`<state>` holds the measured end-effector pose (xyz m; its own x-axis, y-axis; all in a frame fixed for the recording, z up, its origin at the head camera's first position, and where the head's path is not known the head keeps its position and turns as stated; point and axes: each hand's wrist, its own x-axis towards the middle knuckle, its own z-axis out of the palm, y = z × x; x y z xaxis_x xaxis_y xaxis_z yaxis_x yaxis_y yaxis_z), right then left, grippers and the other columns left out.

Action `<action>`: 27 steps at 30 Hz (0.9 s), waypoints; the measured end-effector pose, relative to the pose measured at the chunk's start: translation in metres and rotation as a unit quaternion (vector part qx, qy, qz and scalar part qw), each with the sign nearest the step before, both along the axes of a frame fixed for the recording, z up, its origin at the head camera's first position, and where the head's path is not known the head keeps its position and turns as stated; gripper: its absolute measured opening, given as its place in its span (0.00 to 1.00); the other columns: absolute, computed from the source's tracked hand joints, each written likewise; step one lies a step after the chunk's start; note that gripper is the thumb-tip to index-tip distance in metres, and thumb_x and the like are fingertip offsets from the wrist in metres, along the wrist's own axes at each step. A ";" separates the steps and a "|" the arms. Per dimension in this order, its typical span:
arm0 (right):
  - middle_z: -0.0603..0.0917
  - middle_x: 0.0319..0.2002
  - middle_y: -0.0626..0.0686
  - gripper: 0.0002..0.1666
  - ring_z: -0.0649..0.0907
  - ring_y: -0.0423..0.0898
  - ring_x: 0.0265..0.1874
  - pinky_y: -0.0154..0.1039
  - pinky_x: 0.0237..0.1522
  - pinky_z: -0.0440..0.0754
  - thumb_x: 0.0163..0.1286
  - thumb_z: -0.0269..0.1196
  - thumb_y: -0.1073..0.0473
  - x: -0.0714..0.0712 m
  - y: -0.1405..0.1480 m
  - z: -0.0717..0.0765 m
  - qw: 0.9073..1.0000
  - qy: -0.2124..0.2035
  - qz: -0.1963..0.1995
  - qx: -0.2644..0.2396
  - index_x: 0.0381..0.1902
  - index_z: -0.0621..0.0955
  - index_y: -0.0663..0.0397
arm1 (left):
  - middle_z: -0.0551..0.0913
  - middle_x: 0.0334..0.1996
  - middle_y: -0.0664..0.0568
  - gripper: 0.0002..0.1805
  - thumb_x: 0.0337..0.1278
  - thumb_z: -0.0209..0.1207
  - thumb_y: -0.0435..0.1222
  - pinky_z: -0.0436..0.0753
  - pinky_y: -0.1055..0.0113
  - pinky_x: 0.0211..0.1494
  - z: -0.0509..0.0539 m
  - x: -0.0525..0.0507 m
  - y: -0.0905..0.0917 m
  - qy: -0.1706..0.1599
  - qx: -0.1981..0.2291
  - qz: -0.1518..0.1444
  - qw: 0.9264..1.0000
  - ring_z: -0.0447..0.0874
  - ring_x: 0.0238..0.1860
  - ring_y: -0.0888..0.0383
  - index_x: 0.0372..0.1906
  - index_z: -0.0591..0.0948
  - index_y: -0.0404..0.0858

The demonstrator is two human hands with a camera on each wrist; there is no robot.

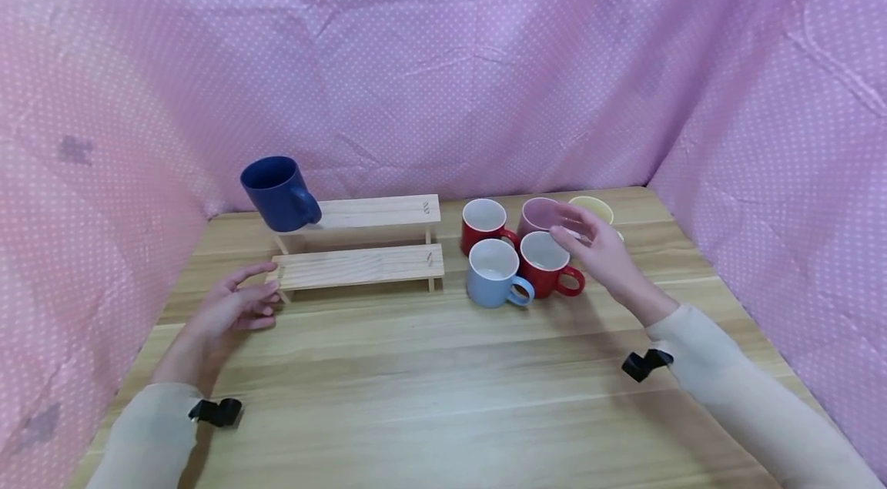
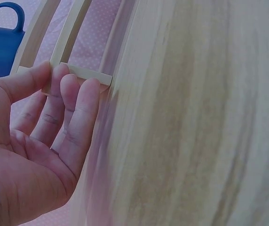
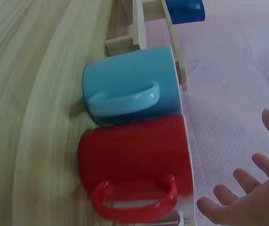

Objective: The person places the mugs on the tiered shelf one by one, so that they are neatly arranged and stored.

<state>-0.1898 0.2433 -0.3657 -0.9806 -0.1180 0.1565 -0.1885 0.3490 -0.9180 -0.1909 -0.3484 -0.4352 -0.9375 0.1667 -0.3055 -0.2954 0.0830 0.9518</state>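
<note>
My left hand (image 1: 234, 304) is at the left end of a two-step wooden shelf (image 1: 367, 266); in the left wrist view its thumb and fingers (image 2: 80, 110) pinch the lower board's end. A dark blue mug (image 1: 273, 196) stands on the upper step's left end, handle to the right. My right hand (image 1: 601, 249) hovers over the mugs at the right, fingers extended, holding nothing. Below it are a red mug (image 1: 537, 273) with a white inside and a light blue mug (image 1: 490, 289). Behind these stand another red mug (image 1: 474, 235), a pink mug (image 1: 530, 219) and a partly hidden yellow mug (image 1: 596, 205).
Everything stands on a wood-grain table (image 1: 416, 389). A pink dotted cloth (image 1: 443, 73) hangs behind the table and along both sides. Black clips (image 1: 222, 412) sit at the sleeve cuffs. The clustered mugs stand close together, right of the shelf.
</note>
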 end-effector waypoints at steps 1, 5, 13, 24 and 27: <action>0.72 0.70 0.62 0.34 0.71 0.59 0.69 0.40 0.69 0.72 0.76 0.63 0.55 0.002 0.003 0.000 1.000 -0.006 -0.003 0.003 0.73 0.67 0.64 | 0.87 0.36 0.53 0.26 0.70 0.63 0.39 0.90 0.56 0.44 0.000 0.000 0.000 -0.002 0.002 0.000 1.000 0.85 0.32 0.60 0.68 0.71 0.51; 0.69 0.71 0.63 0.37 0.70 0.61 0.70 0.36 0.66 0.74 0.76 0.63 0.54 0.008 0.014 -0.008 1.000 -0.028 0.004 0.011 0.74 0.64 0.64 | 0.87 0.36 0.52 0.25 0.70 0.63 0.39 0.90 0.56 0.44 -0.001 -0.001 0.000 -0.004 0.007 0.002 1.000 0.85 0.32 0.60 0.68 0.72 0.52; 0.68 0.71 0.64 0.37 0.70 0.62 0.69 0.20 0.54 0.75 0.76 0.63 0.55 0.016 0.022 -0.032 0.998 -0.055 0.006 0.000 0.74 0.64 0.65 | 0.87 0.37 0.53 0.27 0.70 0.63 0.40 0.90 0.56 0.44 0.000 0.001 0.001 0.001 -0.002 0.003 1.000 0.85 0.33 0.59 0.69 0.70 0.50; 0.71 0.67 0.69 0.36 0.80 0.41 0.53 0.26 0.53 0.80 0.77 0.62 0.55 0.017 0.023 -0.054 0.997 -0.073 -0.001 -0.024 0.74 0.63 0.64 | 0.87 0.36 0.53 0.26 0.70 0.64 0.39 0.90 0.56 0.43 -0.002 0.001 -0.001 0.002 0.002 0.007 1.000 0.85 0.32 0.59 0.69 0.71 0.51; 0.71 0.67 0.69 0.36 0.80 0.41 0.53 0.25 0.52 0.80 0.78 0.60 0.54 0.019 0.024 -0.058 0.996 -0.086 -0.006 -0.022 0.75 0.62 0.65 | 0.87 0.37 0.53 0.28 0.70 0.64 0.40 0.90 0.57 0.43 -0.001 0.001 -0.002 0.001 -0.004 0.004 1.000 0.85 0.33 0.59 0.70 0.70 0.50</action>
